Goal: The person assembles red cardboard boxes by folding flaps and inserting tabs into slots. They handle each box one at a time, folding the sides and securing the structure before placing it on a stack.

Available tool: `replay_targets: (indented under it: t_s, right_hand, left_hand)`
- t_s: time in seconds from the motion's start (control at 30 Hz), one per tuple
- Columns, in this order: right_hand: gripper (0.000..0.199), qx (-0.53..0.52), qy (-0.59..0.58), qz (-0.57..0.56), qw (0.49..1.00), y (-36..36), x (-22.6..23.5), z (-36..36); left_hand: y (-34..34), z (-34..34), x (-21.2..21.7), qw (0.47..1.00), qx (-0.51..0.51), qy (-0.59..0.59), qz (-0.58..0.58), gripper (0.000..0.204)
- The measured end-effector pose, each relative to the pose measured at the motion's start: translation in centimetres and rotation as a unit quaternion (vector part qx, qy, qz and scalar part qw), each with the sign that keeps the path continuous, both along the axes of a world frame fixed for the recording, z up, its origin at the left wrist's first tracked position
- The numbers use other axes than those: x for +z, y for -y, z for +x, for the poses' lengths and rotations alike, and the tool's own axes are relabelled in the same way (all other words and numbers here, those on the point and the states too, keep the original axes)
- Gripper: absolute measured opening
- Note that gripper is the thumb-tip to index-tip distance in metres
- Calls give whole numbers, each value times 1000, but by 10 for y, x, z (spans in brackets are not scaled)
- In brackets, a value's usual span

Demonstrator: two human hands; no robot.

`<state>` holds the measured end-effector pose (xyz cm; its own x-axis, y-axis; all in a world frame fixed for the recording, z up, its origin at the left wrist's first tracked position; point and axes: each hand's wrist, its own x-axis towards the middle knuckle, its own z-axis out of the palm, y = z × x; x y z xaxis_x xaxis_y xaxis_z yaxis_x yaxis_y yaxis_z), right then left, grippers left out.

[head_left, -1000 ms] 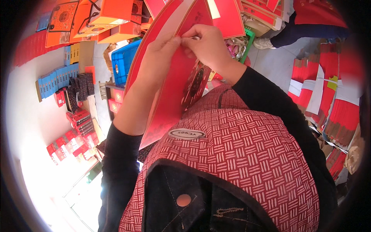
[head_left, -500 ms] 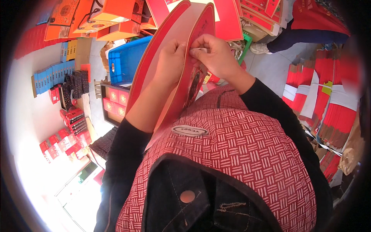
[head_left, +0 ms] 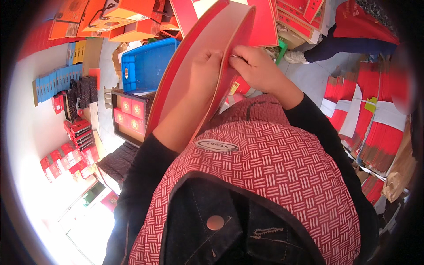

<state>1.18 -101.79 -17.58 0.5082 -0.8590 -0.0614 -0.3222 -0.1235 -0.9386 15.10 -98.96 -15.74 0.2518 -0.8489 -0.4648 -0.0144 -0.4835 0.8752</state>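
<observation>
A tall red gift bag (head_left: pixel 183 53) with a pale inside stands upright before me, its long opening turned up toward me. Inside that opening is my left hand (head_left: pixel 205 73), fingers curled against the right-hand panel and their tips partly hidden. On the outer face of the same panel, my right hand (head_left: pixel 260 73) is closed in a pinch near the upper edge. Whatever lies between its fingertips is too small or too covered to name. The bag's lower end rests close to my red patterned apron (head_left: pixel 265 163).
A blue plastic crate (head_left: pixel 143 66) sits left of the bag, above a tray of red boxes (head_left: pixel 134 108). Orange gift bags (head_left: pixel 128 11) are stacked at the far left. Bundled red card stacks (head_left: pixel 388 128) lie at the right. Another person's leg (head_left: pixel 340 48) shows at the far right.
The bag's right panel and both hands have shifted slightly to the right. My right hand's fingers have closed tighter, and the white bit seen at its fingertips is now hidden.
</observation>
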Motion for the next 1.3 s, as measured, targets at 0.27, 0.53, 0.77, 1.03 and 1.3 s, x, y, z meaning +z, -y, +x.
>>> replay_targets:
  t_s: [0.27, 0.53, 0.77, 1.03, 1.3]
  right_hand:
    - [23, 41, -8, 26, 999, -7, 9, -9]
    - [25, -11, 179, 251, 951, -3, -11, -16]
    - [24, -57, 400, 398, 823, -2, -53, -15]
    - [17, -99, 374, 397, 832, -1, -54, -16]
    - [16, 50, 437, 383, 813, -1, -73, -23]
  left_hand:
    - [-9, -1, -12, 989, -117, -71, -47, 25]
    - [1, -7, -14, 968, 41, -246, 20, 18]
    - [2, -4, -18, 980, -30, -193, -48, 14]
    - [-2, 2, -7, 972, -188, -95, -104, 8]
    - [-19, 15, 18, 956, -228, 161, -87, 22]
